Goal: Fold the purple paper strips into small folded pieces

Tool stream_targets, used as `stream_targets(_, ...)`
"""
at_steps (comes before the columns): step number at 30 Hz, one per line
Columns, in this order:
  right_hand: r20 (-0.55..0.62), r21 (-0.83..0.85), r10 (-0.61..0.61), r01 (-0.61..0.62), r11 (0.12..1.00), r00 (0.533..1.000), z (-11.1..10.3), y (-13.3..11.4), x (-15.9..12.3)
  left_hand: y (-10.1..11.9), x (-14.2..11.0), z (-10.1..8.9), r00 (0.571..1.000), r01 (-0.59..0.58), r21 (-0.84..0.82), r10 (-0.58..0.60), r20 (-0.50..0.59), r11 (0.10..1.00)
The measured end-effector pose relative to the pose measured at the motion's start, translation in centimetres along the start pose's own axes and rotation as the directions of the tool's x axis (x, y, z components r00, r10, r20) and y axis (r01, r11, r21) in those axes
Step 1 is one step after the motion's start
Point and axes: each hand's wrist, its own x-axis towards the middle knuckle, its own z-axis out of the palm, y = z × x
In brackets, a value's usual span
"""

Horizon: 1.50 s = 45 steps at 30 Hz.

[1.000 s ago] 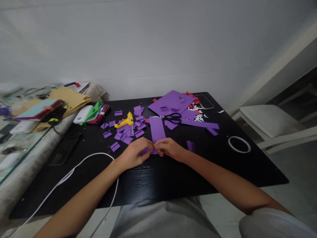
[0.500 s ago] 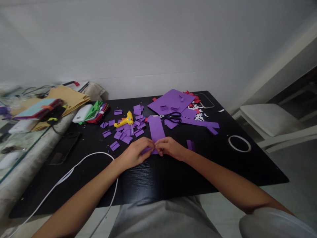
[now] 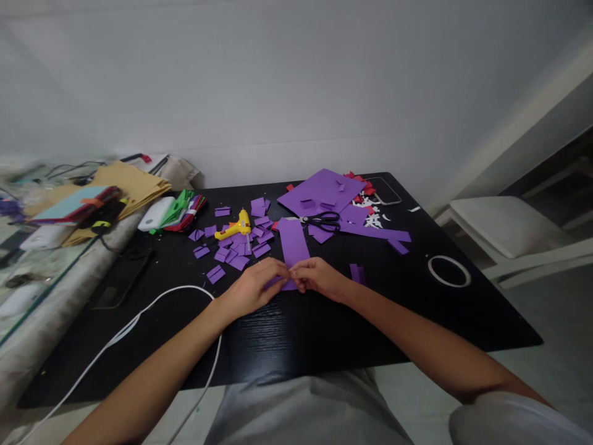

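Note:
A strip of purple paper (image 3: 294,242) lies on the black table, running away from me, its near end under my fingers. My left hand (image 3: 257,282) pinches the paper's near end from the left, thumb below the curled fingers. From the right, my right hand (image 3: 319,277) pinches at the same end, its fingertips touching those of the left. The exact fold or edge between the fingertips is hidden. Beyond the strip's far end rest scissors (image 3: 324,220) with black handles. Left of the strip, a yellow glue gun (image 3: 235,226) lies among several small folded purple paper pieces (image 3: 237,262).
A large purple sheet (image 3: 319,189) lies at the back, beside red scraps (image 3: 365,189) and white scraps (image 3: 374,219). A white cable (image 3: 152,301) loops across the table's left side near a dark phone (image 3: 123,279). At right sit a pale ring (image 3: 449,271) and a white chair (image 3: 500,226).
Both hands keep their grip on the strip's near end, with hardly any movement. The whole view shifts slightly with the head.

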Motion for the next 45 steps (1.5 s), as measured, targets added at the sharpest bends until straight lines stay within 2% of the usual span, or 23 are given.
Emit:
stream_targets(9,-0.002,0.0,0.004,-0.004,1.0,1.0,0.0,0.04,0.09,0.41,0.21,-0.32,1.0,0.007,0.005,-0.007,0.03,1.0)
stream_targets(45,0.0,-0.007,0.007,-0.007,1.0,1.0,-0.26,0.24,0.22,-0.12,0.06,-0.06,1.0,0.006,-0.005,-0.006,-0.023,1.0)
